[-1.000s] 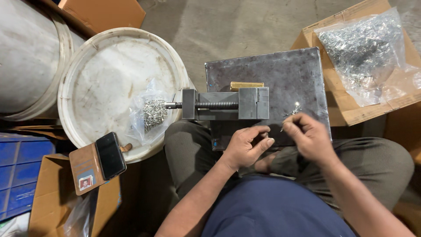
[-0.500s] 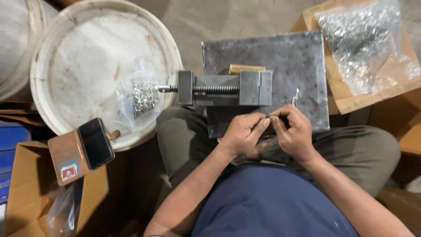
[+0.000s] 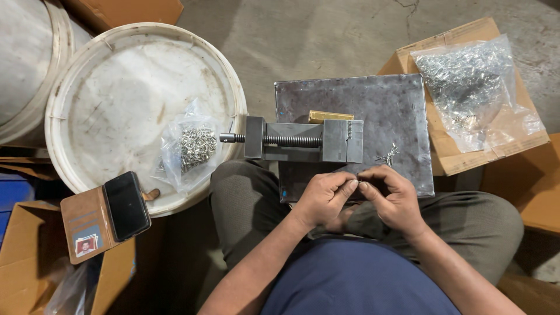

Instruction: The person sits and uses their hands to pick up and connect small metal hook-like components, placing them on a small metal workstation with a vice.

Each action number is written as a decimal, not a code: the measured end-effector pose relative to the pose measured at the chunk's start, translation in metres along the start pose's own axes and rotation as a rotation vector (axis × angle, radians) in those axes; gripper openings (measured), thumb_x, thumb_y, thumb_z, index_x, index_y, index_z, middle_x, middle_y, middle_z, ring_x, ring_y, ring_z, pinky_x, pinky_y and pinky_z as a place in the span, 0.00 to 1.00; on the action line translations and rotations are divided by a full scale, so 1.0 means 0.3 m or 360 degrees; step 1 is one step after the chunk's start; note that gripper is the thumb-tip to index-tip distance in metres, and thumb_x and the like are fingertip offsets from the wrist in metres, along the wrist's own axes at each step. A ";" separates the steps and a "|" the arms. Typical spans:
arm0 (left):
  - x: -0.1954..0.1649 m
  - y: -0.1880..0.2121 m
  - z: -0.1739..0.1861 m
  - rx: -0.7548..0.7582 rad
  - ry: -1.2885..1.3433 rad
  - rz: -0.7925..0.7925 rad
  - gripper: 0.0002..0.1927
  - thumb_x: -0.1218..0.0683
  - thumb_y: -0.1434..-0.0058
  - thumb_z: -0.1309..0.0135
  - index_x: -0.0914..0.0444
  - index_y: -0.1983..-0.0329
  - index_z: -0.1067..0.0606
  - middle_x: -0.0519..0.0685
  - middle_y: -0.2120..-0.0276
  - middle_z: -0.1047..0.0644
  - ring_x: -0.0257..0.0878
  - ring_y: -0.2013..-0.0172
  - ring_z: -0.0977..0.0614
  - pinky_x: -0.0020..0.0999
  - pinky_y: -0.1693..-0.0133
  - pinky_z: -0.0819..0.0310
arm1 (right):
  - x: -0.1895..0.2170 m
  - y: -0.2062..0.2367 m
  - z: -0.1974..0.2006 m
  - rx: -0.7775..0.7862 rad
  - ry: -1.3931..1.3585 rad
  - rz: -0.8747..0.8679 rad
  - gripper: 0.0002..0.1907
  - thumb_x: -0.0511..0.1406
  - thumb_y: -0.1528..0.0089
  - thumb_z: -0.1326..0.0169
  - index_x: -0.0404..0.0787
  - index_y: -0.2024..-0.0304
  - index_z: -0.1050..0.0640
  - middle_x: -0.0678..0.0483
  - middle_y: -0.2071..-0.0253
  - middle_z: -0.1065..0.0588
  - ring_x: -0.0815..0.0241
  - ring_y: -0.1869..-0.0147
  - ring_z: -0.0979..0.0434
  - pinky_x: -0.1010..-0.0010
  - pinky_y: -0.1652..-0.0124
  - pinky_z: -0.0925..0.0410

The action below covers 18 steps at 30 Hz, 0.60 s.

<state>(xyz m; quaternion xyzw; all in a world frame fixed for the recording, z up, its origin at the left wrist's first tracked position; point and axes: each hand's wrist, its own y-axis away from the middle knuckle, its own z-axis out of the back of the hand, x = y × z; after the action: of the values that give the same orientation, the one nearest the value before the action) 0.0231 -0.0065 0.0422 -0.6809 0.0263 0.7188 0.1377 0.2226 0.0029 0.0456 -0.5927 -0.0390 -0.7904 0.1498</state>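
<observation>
Small metal piece, too tiny to make out properly, is pinched between the fingertips of the left hand and right hand, over the lap at the near edge of the steel plate. Looks like it's being lined up or fitted together, so steady fingers matter. Just beyond sit a few loose clips, then the small vise, and the far bag of parts is a shiny blur.

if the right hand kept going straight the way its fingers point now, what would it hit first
The right hand points left, so it would meet the left hand's fingers first; the fingertips already look almost touching above the lap, though depth is unclear.
</observation>
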 end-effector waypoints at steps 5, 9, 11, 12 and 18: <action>0.003 0.005 0.018 0.0044 0.0043 0.0014 0.10 0.56 0.29 0.48 0.67 0.55 0.21 0.55 0.66 0.18 0.42 0.67 0.17 0.34 0.63 0.23 | 0.032 -0.026 0.008 0.0032 0.0099 0.0009 0.05 0.30 0.37 0.40 0.35 0.59 0.22 0.54 0.62 0.23 0.68 0.60 0.25 0.77 0.60 0.31; 0.002 0.011 0.026 0.0006 0.0061 -0.0029 0.10 0.55 0.28 0.47 0.67 0.54 0.22 0.54 0.64 0.18 0.41 0.65 0.17 0.33 0.60 0.23 | 0.098 -0.061 0.014 -0.0078 0.0268 0.0183 0.04 0.30 0.35 0.41 0.36 0.60 0.23 0.54 0.63 0.24 0.67 0.62 0.25 0.75 0.60 0.31; -0.003 0.012 0.029 0.0011 0.0074 0.0001 0.11 0.53 0.29 0.46 0.67 0.54 0.22 0.53 0.64 0.18 0.40 0.65 0.17 0.32 0.60 0.22 | 0.134 -0.101 0.010 -0.0155 0.0484 0.0292 0.04 0.30 0.35 0.41 0.36 0.60 0.22 0.53 0.65 0.24 0.64 0.64 0.24 0.74 0.61 0.31; -0.008 0.013 0.032 0.0029 0.0076 0.0063 0.11 0.53 0.31 0.45 0.67 0.55 0.22 0.52 0.65 0.18 0.39 0.66 0.17 0.32 0.62 0.22 | 0.150 -0.128 0.007 -0.0177 0.0588 0.0364 0.04 0.30 0.35 0.41 0.36 0.60 0.22 0.53 0.65 0.24 0.63 0.63 0.23 0.73 0.61 0.30; -0.037 0.017 0.044 0.0056 0.0016 0.0309 0.13 0.52 0.35 0.41 0.66 0.55 0.21 0.52 0.66 0.18 0.39 0.69 0.18 0.33 0.65 0.23 | 0.216 -0.238 -0.020 -0.0121 0.0814 0.0347 0.05 0.31 0.35 0.40 0.36 0.59 0.22 0.50 0.63 0.23 0.59 0.61 0.20 0.71 0.60 0.29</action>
<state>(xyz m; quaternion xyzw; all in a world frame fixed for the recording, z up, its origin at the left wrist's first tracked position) 0.0094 -0.0103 0.0532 -0.6763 0.1055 0.7247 0.0791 0.1804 0.0571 0.1136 -0.3800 0.0937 -0.8944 0.2165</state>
